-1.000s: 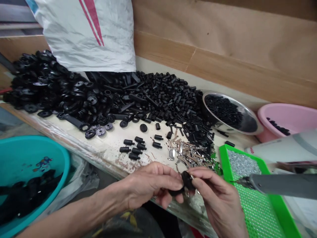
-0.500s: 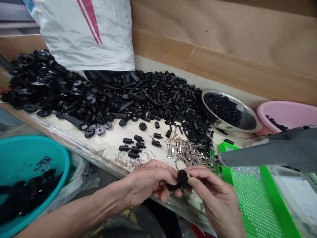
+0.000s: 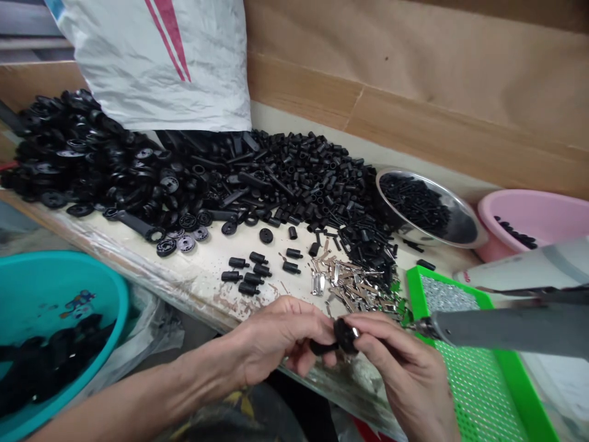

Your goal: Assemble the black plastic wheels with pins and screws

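Note:
Both of my hands meet over the front edge of the bench, holding a black plastic part (image 3: 345, 336). My left hand (image 3: 280, 339) grips its lower, curved end, and the fingertips of my right hand (image 3: 402, 368) pinch its rounded head, where a small metal piece glints. Just right of my right fingers, the metal tip of a grey power screwdriver (image 3: 501, 328) points at the part without touching it. Behind my hands lie a pile of small metal clips (image 3: 352, 283) and several short black plastic pins (image 3: 246, 273).
A large heap of black plastic wheels (image 3: 87, 159) and tubes (image 3: 313, 178) spills from a white woven sack (image 3: 156, 61) across the bench (image 3: 202, 294). Around it are a steel bowl (image 3: 423, 209), a pink basin (image 3: 529, 215), a teal basin (image 3: 55, 307), and a green perforated tray (image 3: 478, 380).
The grey screwdriver has dropped back down from its raised position, with its tip closer to my right hand. My hands keep the same hold on the black part.

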